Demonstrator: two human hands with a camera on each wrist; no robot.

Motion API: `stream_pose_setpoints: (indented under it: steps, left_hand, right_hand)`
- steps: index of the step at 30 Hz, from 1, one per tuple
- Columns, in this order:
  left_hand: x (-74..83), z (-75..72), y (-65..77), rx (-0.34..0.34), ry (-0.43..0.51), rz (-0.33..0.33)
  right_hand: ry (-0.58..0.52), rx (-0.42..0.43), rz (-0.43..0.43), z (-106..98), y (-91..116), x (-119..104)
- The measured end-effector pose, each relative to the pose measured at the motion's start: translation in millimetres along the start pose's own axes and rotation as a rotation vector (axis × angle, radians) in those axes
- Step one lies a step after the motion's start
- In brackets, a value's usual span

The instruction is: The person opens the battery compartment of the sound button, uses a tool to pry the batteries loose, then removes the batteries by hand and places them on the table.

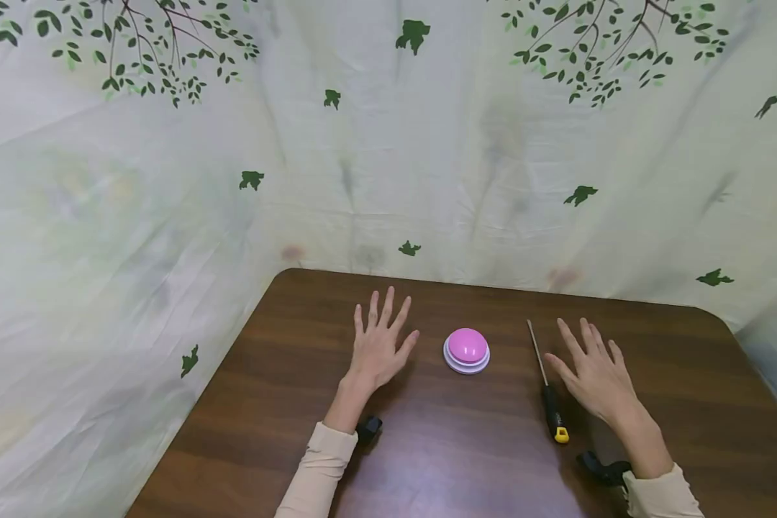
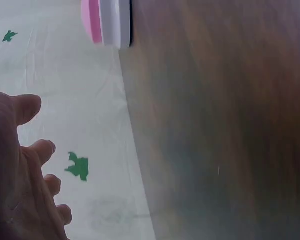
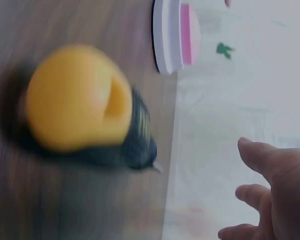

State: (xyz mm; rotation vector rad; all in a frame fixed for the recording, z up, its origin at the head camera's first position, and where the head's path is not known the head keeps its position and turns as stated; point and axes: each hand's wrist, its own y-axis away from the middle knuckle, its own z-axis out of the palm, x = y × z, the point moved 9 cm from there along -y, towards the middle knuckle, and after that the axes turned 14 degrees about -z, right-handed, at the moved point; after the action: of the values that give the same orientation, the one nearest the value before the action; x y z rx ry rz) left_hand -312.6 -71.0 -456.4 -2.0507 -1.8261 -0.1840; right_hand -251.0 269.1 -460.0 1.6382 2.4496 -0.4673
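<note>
A screwdriver with a black handle and yellow end lies on the table, its thin shaft pointing away. Just right of it is my right hand, fingers spread and holding nothing. Between the two hands sits a round pink push button on a white base. My left hand is to the left of the button, apart from it, with fingers extended. In the right wrist view the yellow handle end looms large and blurred, clear of the right hand. The left wrist view shows the left hand with nothing in it.
The brown wooden table has rounded far corners. Behind it hangs a pale cloth printed with green leaves and branches. Black wrist straps are worn on both arms.
</note>
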Motion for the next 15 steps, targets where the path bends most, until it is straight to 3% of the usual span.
stream_pose_setpoints:
  steps: [15]
  left_hand:
    - [37.2, 34.1, 4.2, -0.091, -0.047, 0.094]
  right_hand:
    - [-0.023, -0.007, -0.118, 28.7, -36.0, -59.4]
